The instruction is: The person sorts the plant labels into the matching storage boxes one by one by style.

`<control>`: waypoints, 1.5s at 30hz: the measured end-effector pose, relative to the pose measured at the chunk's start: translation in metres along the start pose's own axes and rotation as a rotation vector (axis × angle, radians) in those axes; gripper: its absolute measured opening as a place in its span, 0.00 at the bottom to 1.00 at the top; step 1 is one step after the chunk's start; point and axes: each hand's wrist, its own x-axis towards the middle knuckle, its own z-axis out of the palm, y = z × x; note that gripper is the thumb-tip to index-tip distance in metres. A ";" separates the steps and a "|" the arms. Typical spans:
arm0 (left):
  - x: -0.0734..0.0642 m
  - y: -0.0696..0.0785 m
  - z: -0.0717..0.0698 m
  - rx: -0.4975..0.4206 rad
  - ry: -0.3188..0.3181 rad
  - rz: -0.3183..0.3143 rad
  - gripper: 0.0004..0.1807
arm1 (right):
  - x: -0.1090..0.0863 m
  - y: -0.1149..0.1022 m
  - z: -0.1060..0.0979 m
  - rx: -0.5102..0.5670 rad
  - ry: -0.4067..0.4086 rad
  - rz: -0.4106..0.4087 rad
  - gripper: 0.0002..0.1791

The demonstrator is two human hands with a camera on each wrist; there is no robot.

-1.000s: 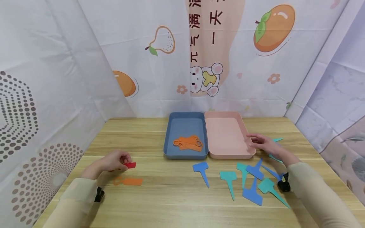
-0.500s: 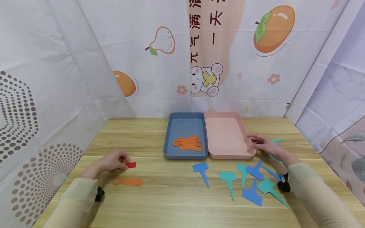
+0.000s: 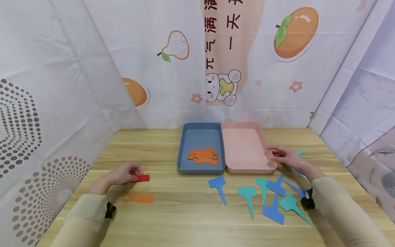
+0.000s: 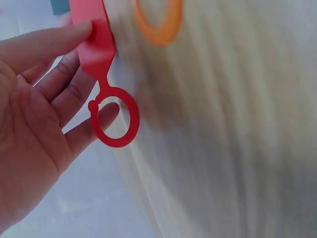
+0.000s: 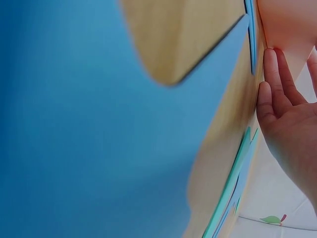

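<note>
My left hand (image 3: 123,174) pinches a red ring tag (image 3: 143,178) at the left of the table. In the left wrist view, the thumb lies across the flat part of the tag, and its ring (image 4: 133,119) hangs free with a fingertip behind it. Just nearer than this hand, an orange ring tag (image 3: 143,198) lies on the wood. My right hand (image 3: 288,158) has its fingers loosely extended at the right wall of the pink tray (image 3: 243,137). It holds nothing; in the right wrist view its fingertips (image 5: 270,57) are right at the tray's side.
A blue-grey tray (image 3: 200,135) stands left of the pink one, with several orange ring tags (image 3: 203,156) piled inside. T-shaped plant labels, blue (image 3: 217,181) and teal (image 3: 247,191), lie scattered on the table (image 3: 182,219) at the right. Teal pieces (image 3: 300,152) lie beyond the right forearm.
The red tag has shifted slightly to the right in the left hand's pinch and shows a little more. The right hand stays at the pink tray. The head view has tilted up slightly.
</note>
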 end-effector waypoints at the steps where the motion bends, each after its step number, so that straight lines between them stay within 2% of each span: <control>1: 0.001 0.000 -0.001 -0.014 0.002 -0.001 0.09 | 0.000 0.000 0.000 -0.001 -0.001 0.000 0.33; 7: 0.009 0.010 -0.010 -0.070 0.077 -0.015 0.09 | 0.000 0.001 0.001 -0.010 0.005 0.005 0.33; 13: 0.019 0.025 -0.024 -0.022 0.165 -0.039 0.09 | 0.000 0.001 0.000 -0.009 0.003 0.008 0.33; 17: 0.029 0.037 -0.030 -0.007 0.189 -0.028 0.09 | 0.000 -0.001 0.001 -0.022 0.001 0.004 0.33; 21: 0.046 0.051 -0.032 -0.003 0.193 0.000 0.10 | 0.000 0.000 0.000 -0.025 0.006 0.008 0.33; 25: 0.065 0.063 -0.032 0.042 0.181 0.027 0.13 | 0.000 0.001 -0.001 -0.016 0.006 0.004 0.33; 30: 0.088 0.080 -0.032 0.062 0.124 0.033 0.18 | 0.001 0.001 0.000 -0.016 0.004 0.000 0.33; 39: 0.128 0.107 -0.018 0.089 0.055 0.054 0.13 | 0.000 -0.001 0.001 -0.022 0.005 -0.003 0.33; 45: 0.156 0.122 -0.008 0.094 0.022 0.057 0.11 | 0.000 -0.002 0.001 0.002 0.009 0.028 0.34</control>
